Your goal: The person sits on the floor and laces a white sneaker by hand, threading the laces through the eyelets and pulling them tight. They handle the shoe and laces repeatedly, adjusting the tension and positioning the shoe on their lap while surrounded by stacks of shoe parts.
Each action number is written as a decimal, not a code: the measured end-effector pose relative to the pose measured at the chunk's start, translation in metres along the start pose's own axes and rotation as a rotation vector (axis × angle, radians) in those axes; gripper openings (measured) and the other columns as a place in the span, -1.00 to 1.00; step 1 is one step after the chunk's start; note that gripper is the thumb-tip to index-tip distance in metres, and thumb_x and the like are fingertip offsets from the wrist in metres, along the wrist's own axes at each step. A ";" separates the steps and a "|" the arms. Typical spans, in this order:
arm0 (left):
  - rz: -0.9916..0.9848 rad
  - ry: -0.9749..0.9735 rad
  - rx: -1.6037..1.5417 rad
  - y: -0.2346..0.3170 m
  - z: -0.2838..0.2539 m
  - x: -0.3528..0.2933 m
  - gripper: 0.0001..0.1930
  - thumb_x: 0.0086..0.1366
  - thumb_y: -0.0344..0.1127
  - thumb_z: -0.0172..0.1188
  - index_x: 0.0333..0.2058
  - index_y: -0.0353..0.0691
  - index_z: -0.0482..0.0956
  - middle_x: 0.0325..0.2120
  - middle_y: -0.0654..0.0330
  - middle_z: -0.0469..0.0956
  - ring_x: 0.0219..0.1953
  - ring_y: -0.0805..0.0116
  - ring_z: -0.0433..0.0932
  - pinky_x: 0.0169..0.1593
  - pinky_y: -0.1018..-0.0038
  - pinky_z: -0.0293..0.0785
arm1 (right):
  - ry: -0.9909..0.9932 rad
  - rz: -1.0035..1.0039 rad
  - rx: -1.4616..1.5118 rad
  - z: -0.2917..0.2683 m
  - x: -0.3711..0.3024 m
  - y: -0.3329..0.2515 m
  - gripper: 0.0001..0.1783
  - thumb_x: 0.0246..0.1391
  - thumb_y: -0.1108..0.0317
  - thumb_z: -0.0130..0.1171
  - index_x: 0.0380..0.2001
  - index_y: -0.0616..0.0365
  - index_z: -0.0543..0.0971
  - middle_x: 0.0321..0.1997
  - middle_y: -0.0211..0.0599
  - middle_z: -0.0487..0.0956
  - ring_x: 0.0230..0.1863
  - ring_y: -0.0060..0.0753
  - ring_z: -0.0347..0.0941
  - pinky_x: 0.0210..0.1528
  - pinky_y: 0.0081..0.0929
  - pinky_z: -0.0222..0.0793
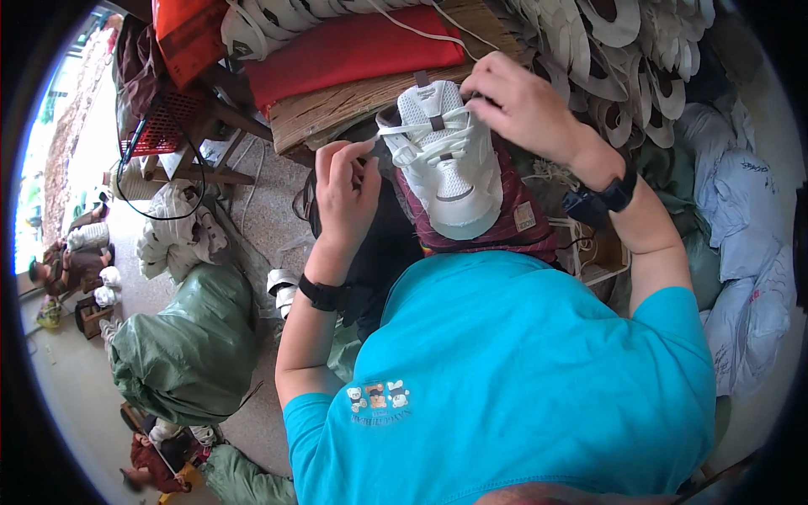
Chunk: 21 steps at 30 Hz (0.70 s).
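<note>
Here's the white shoe (457,181), just off centre towards one o'clock, toe pointing to six, over the maroon cloth (525,217). At the shoe's two o'clock the right hand (518,101) has thumb and finger bent close together by the white lace (455,114), though I can't tell if they're gripping it; over at nine, the left hand (347,183) is half curled, its hold unclear, with the red pad (362,55) up at eleven on the wooden table (337,109).
</note>
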<state>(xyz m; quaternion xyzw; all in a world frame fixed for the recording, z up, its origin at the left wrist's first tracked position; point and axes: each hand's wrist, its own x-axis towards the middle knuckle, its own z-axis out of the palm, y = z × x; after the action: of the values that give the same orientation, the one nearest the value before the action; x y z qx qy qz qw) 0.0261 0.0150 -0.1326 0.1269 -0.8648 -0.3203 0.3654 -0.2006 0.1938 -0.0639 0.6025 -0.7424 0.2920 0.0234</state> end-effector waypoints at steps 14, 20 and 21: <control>-0.029 -0.073 -0.048 -0.001 0.026 0.030 -0.79 0.16 -0.53 0.28 -0.21 -0.21 0.55 -0.20 0.17 0.37 -0.37 0.42 0.43 -0.33 0.52 0.44 | -0.083 0.297 0.632 0.019 -0.007 0.013 -0.88 0.17 0.36 0.18 -0.26 0.14 0.52 -0.36 -0.43 0.53 -0.30 -0.52 0.49 -0.26 -0.49 0.40; -0.112 -0.114 -0.063 0.010 0.018 0.023 -0.87 0.18 -0.50 0.25 -0.31 -0.26 0.48 -0.39 0.14 0.48 -0.50 0.26 0.48 -0.39 0.40 0.46 | 0.040 0.627 0.864 -0.026 -0.019 0.044 -0.84 0.18 0.39 0.22 -0.19 0.18 0.53 -0.34 -0.59 0.47 -0.32 -0.79 0.33 -0.30 -0.72 0.28; -0.163 -0.130 -0.079 0.011 0.019 0.020 -0.87 0.18 -0.49 0.25 -0.31 -0.27 0.48 -0.41 0.13 0.48 -0.49 0.26 0.49 -0.39 0.41 0.46 | -0.007 0.576 0.813 -0.018 -0.023 0.049 -0.82 0.17 0.42 0.22 -0.16 0.16 0.52 -0.34 -0.61 0.46 -0.34 -0.83 0.32 -0.33 -0.76 0.25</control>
<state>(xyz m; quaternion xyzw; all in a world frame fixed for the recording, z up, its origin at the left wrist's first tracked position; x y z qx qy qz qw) -0.0011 0.0226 -0.1244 0.1611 -0.8602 -0.3903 0.2860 -0.2444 0.2273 -0.0770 0.3341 -0.7047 0.5506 -0.2976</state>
